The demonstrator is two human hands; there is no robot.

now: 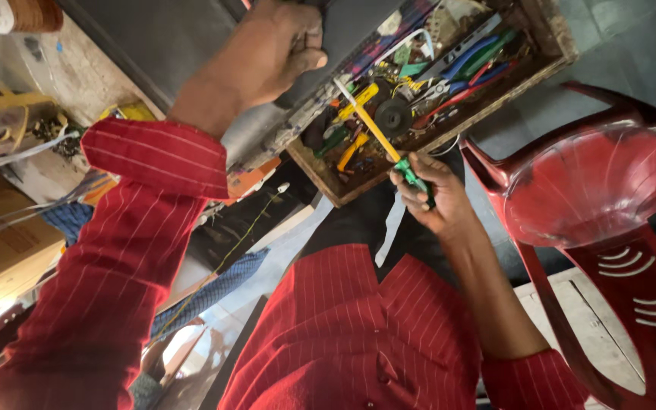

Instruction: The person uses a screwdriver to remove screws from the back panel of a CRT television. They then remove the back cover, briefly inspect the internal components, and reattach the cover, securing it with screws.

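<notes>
Screwdriver [389,144] with green grip and long yellow shaft, held in the right hand [430,197], slanting up and left with its tip over the open wooden toolbox [548,45]. Toolbox crowded with pliers, screwdrivers and wires, red, blue, green and yellow handles jumbled together. Dark grey lid [358,30] gripped at its edge by the left hand [267,53].

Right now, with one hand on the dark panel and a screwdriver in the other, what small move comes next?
Probably lift the screwdriver clear of the wooden tool box: the right hand holds its green handle, its shaft lies over the tools, and the left hand grips the dark panel.
</notes>
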